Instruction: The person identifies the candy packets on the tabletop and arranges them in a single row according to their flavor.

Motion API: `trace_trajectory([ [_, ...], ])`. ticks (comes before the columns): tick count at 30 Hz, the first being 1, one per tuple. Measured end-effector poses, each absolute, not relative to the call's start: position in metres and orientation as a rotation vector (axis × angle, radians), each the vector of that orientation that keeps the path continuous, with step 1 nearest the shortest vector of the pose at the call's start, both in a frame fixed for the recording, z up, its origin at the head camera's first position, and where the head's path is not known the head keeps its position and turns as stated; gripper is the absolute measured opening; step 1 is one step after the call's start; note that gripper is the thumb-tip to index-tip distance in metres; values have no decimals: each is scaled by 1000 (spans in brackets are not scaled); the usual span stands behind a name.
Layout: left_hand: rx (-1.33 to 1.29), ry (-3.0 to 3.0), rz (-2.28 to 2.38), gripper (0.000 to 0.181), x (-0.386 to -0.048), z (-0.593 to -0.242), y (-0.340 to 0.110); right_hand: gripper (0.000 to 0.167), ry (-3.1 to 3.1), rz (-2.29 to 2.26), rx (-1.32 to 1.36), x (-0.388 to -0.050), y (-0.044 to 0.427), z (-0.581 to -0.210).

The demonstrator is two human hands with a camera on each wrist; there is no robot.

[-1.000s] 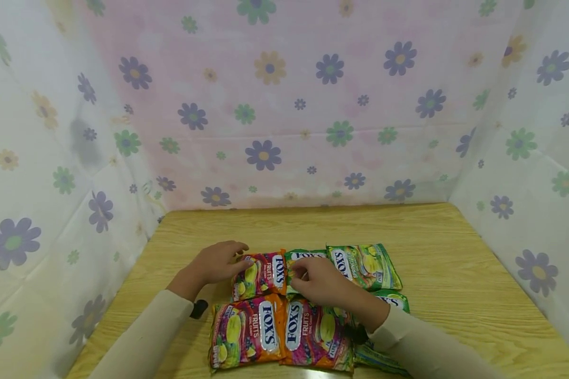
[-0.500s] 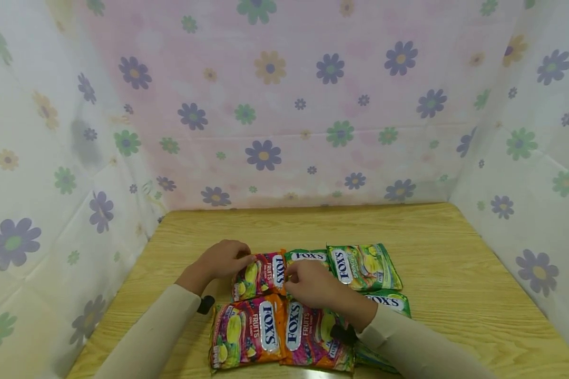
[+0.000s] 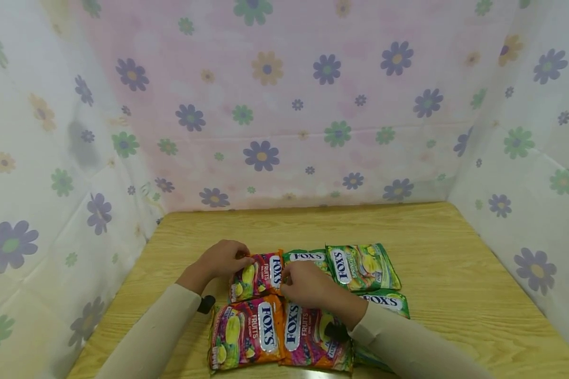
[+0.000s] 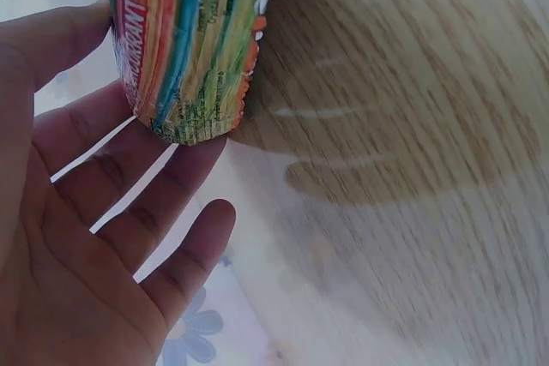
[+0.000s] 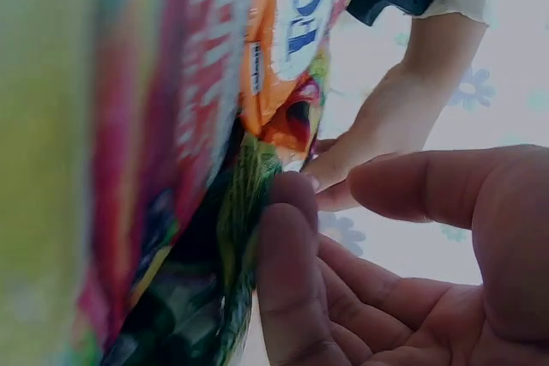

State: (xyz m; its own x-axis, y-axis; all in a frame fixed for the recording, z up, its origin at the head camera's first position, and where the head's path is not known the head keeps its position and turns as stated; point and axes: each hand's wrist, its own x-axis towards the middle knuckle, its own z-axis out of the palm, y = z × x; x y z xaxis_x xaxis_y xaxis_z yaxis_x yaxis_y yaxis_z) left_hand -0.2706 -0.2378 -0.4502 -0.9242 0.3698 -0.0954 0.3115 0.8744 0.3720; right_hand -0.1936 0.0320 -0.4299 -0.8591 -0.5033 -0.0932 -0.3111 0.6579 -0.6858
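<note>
Eleven o'clock: your left hand (image 3: 222, 259) gripped a red bag (image 3: 258, 276); your right hand (image 3: 308, 285) had loose fingers.

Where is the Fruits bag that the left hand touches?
In the head view, the Fruits bag lies leftmost in the back row, between the left hand and a green bag, behind the front-left bag.

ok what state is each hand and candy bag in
far left magenta bag: held, label up
left hand: holding it
right hand: partly open
near left magenta bag: lying flat
near middle magenta bag: partly hidden
far middle green bag: partly hidden
far right green bag: lying flat
near right green bag: partly hidden
</note>
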Motion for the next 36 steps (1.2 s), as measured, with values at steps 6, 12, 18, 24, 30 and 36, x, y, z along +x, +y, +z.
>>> trace_trajectory([
  [6, 488, 2884, 516, 30, -270, -448, -242, 19, 2622, -1022, -653, -195, 25, -430],
  [12, 510, 2884, 510, 29, -271, -445, -242, 29, 2619, -982, -604, -195, 22, -425],
  [18, 561, 2789, 641, 29, -276, -448, -235, 38, 2564, -966, -598, -195, 24, -419],
  [24, 492, 2747, 690, 32, -276, -449, -236, 25, 2396, -1121, -499, -200, 28, -426],
  [30, 486, 2735, 720, 27, -276, -450, -238, 23, 2306, -1224, -415, -203, 30, -431],
  [36, 482, 2729, 755, 22, -277, -446, -241, 49, 2183, -1352, -321, -207, 32, -431],
])
